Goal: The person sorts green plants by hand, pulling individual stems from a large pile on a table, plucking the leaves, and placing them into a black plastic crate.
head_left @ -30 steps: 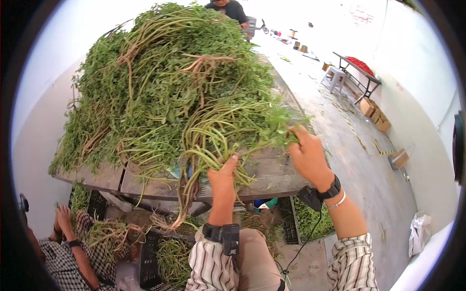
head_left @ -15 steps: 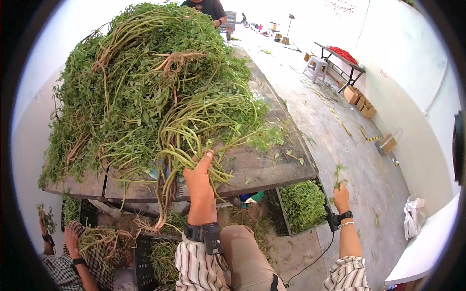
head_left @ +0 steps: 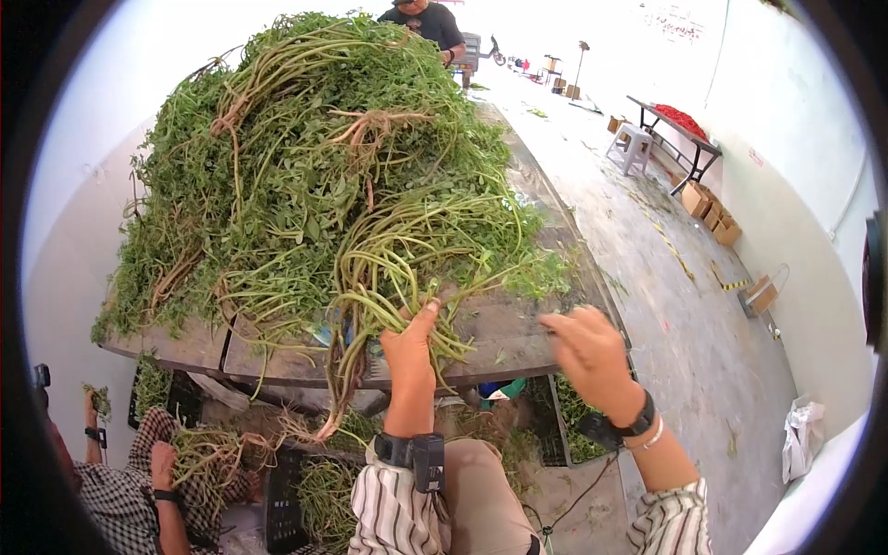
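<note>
A large heap of leafy green plants (head_left: 305,185), with long pale stems and some brown roots, covers much of the wooden table (head_left: 527,347). My left hand (head_left: 409,356) is closed around a bunch of green stems (head_left: 388,301) at the table's front edge; brown roots hang from it below the tabletop. My right hand (head_left: 592,356) is over the table's right front corner, slightly blurred, index finger pointing left and the other fingers loosely bent. No plant shows in it. Between the two hands lies bare wood with a few leafy bits.
Crates of greens (head_left: 581,425) stand under the table. At lower left, a person in a checked shirt (head_left: 106,504) handles stems beside a black crate (head_left: 285,499). Another person (head_left: 430,23) stands beyond the heap. A stool (head_left: 631,146) and cardboard boxes (head_left: 710,211) line the right.
My right hand has come up and left from beside the table to above its corner. The green sprig it held no longer shows. My left hand keeps its hold on the stems.
</note>
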`<state>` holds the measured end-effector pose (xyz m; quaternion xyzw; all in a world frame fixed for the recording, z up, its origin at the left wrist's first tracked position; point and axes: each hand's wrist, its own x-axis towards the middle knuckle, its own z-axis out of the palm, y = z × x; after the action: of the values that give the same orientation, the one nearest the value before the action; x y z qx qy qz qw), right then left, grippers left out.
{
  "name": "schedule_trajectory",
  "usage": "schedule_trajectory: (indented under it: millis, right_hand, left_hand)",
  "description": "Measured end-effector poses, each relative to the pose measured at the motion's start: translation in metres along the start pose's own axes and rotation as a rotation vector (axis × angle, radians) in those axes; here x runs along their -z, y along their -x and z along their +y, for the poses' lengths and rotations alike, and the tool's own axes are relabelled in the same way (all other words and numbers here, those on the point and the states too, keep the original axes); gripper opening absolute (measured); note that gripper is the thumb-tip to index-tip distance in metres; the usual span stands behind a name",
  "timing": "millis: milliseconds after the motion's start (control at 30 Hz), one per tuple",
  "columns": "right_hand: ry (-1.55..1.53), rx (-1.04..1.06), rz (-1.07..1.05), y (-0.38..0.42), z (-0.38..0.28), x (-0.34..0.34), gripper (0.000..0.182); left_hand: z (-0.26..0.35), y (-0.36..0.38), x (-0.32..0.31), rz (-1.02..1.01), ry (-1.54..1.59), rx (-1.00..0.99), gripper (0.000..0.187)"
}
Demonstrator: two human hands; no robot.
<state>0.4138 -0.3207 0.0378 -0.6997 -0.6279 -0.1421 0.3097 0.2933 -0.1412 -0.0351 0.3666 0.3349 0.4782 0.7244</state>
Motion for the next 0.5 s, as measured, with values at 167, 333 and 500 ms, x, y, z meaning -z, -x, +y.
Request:
schedule_trajectory:
  millis: [167, 333, 500]
  right_hand:
    - [0.23, 0.338, -0.026, -0.061, -0.027, -0.033, 0.034]
    - [0.359, 0.372, -0.084, -0.086, -0.004, -0.054, 0.017]
    - [0.331, 0.394, -0.123, -0.088, -0.007, -0.057, 0.01]
  left_hand:
    - [-0.001, -0.002, 0.001, -0.047, 0.07, -0.057, 0.019]
    - [-0.003, -0.003, 0.005, -0.063, 0.081, -0.036, 0.018]
    - [-0.002, -0.003, 0.004, -0.07, 0.083, -0.037, 0.015]
